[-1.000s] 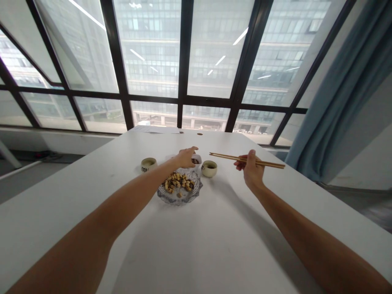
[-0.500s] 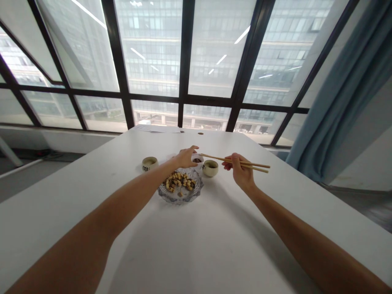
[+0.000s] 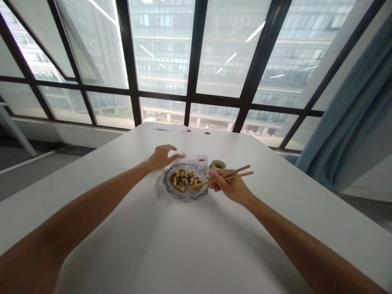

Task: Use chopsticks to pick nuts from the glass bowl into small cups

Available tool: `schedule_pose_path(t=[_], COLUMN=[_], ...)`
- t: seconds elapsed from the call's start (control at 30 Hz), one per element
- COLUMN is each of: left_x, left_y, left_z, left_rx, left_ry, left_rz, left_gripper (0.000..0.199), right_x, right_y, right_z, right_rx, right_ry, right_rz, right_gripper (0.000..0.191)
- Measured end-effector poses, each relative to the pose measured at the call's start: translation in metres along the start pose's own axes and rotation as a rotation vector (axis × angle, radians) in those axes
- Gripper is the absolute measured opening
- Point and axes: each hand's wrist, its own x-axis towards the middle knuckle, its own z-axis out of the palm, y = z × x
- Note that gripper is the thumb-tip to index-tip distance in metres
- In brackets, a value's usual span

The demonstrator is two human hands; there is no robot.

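Note:
My right hand (image 3: 228,184) is wrapped round a pair of wooden chopsticks (image 3: 239,173), their tips down in a clear glass bowl (image 3: 186,198) among several yellow-brown pieces (image 3: 185,178). My left hand (image 3: 163,156) is above the table, thumb and fingers apart with nothing between them, by a small whitish cup (image 3: 180,156) behind the bowl. A second small white cup (image 3: 202,160) with dark contents stands behind the bowl's right part. Close behind my right hand is a green-beige cup (image 3: 217,164), partly hidden.
Everything stands on a white table (image 3: 190,245). Papers (image 3: 165,127) lie at its far edge, near two small round discs. Large dark-framed windows rise beyond it, and a blue curtain (image 3: 349,110) hangs at the right.
My right hand has moved left and lowered the chopsticks into the bowl. My left hand has moved left, away from the white cup with dark contents. The view has shifted slightly.

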Motion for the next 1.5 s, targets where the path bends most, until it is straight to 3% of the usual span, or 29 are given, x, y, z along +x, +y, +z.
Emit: schedule_pose_path(t=[0.13, 0.27, 0.43, 0.67, 1.0, 1.13, 1.23, 1.37, 1.5], left_x=[-0.031, -0.050, -0.061, -0.062, -0.062, -0.063, -0.064, -0.065, -0.065], left_y=[-0.032, -0.040, -0.039, -0.037, -0.036, -0.036, -0.037, -0.038, -0.037], left_z=[-0.004, 0.006, 0.016, 0.016, 0.016, 0.016, 0.015, 0.014, 0.012], left_rx=[-0.032, -0.158, -0.306, -0.300, -0.310, -0.298, -0.261, -0.259, -0.266], left_ry=[0.114, 0.148, 0.137, 0.138, 0.131, 0.114, 0.087, 0.085, 0.089], left_rz=[-0.166, -0.286, -0.381, -0.387, -0.384, -0.427, -0.456, -0.444, -0.435], left_gripper=[0.043, 0.057, 0.072, 0.073, 0.073, 0.084, 0.093, 0.084, 0.078], right_x=[0.002, 0.002, 0.002, 0.000, -0.001, 0.001, -0.002, -0.008, -0.010], right_y=[0.019, 0.027, 0.034, 0.048, 0.038, 0.035, 0.046, 0.064, 0.070], right_z=[0.003, -0.001, -0.004, 0.000, 0.007, 0.007, 0.004, 0.000, 0.001], right_rx=[-0.046, -0.049, -0.080, -0.090, 0.027, 0.185, 0.386, 0.503, 0.507], right_ry=[0.093, 0.268, 0.221, 0.173, 0.322, 0.414, 0.446, 0.447, 0.429], right_rz=[-0.071, -0.099, -0.094, -0.075, -0.082, 0.001, 0.131, 0.280, 0.293], right_gripper=[0.040, 0.046, 0.046, 0.039, 0.049, 0.055, 0.057, 0.058, 0.058])
